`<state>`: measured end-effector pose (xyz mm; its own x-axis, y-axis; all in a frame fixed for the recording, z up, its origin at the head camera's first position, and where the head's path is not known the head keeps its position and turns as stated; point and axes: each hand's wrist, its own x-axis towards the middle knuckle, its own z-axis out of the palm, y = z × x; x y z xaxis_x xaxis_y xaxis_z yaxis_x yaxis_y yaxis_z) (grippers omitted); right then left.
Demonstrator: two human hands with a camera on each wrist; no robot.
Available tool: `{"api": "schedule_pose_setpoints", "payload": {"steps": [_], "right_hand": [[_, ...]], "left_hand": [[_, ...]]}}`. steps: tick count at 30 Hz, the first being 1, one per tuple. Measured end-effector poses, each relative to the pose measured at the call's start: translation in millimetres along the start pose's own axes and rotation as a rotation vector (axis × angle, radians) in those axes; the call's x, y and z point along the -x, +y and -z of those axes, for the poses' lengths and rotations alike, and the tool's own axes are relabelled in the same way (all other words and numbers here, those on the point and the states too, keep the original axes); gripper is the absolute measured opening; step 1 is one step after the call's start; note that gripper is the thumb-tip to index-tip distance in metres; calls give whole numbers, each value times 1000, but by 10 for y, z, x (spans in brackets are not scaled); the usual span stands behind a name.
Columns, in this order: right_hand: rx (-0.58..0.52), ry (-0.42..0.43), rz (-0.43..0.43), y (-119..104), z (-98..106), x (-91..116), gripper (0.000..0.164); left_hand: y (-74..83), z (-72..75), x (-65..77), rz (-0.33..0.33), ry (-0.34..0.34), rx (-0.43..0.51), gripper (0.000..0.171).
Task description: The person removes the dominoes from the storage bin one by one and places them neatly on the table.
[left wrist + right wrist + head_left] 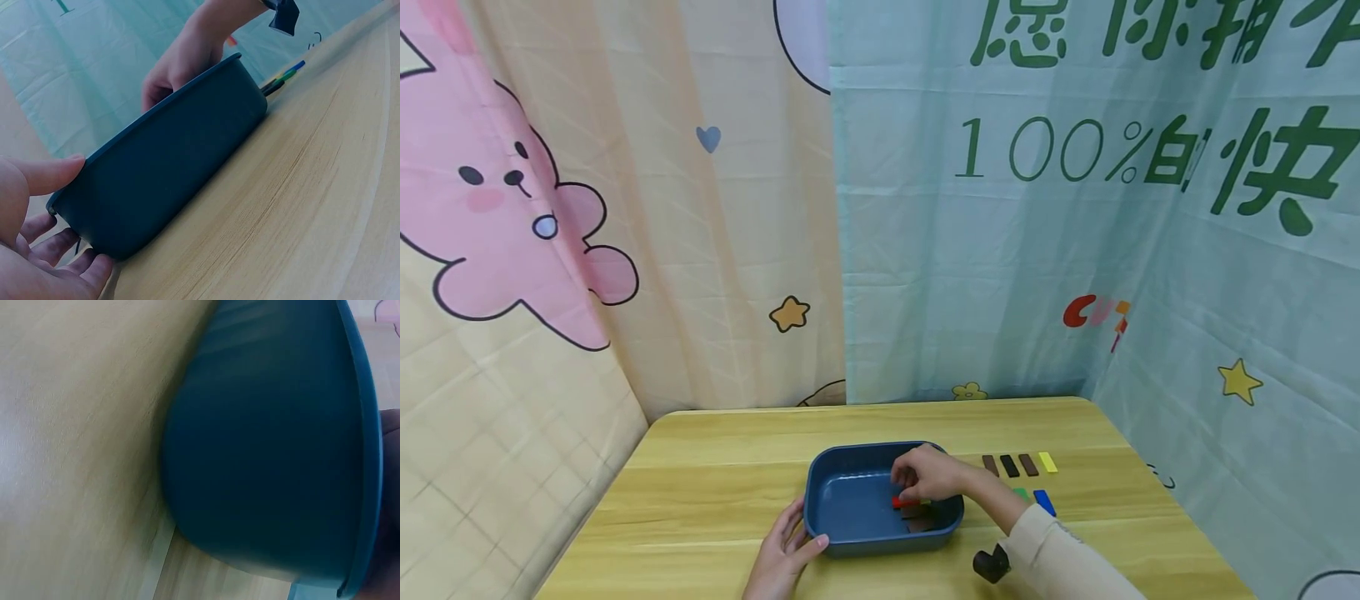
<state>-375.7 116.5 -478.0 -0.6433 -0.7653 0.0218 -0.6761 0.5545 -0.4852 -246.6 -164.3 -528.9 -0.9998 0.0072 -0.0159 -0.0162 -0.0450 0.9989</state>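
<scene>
A deep blue rectangular basin (pixel 850 546) stands on the wooden table. My left hand (pixel 782 552) grips its near left corner; in the left wrist view the thumb (pixel 59 174) lies on the rim and the fingers (pixel 56 247) press the outer wall from below. Reaching over the basin's right side, my right hand (pixel 934 473) has its fingers curled down inside, and the fingertips pinch at a small red strip (pixel 901 503). Brown strips (pixel 917 525) lie under that hand on the basin floor. In the right wrist view the basin wall (pixel 269 437) hides the fingers.
To the basin's right lies a row of small strips: brown (pixel 990 465), black (pixel 1010 466), another brown one (pixel 1028 465) and yellow (pixel 1048 462). Nearer are a green strip (pixel 1022 493) and a blue strip (pixel 1044 502), partly behind the right forearm. Printed curtains (pixel 745 250) hang behind the table.
</scene>
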Motion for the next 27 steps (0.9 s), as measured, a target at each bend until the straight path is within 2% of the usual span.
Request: {"api": "schedule_pose_setpoints", "payload": {"steps": [5, 12, 16, 20, 27], "right_hand": [[20, -38, -28, -1, -56, -70, 16], [102, -75, -10, -10, -123, -112, 14], [119, -76, 0, -35, -127, -106, 9], [132, -66, 25, -46, -130, -89, 4], [162, -9, 36, -29, -142, -89, 10]], "left_hand": [[14, 7, 9, 4, 1, 11, 86], [2, 28, 14, -7, -12, 29, 85], [-12, 32, 8, -30, -18, 40, 84], [-15, 35, 1, -26, -17, 31, 85], [-17, 38, 2, -22, -10, 9, 85]]}}
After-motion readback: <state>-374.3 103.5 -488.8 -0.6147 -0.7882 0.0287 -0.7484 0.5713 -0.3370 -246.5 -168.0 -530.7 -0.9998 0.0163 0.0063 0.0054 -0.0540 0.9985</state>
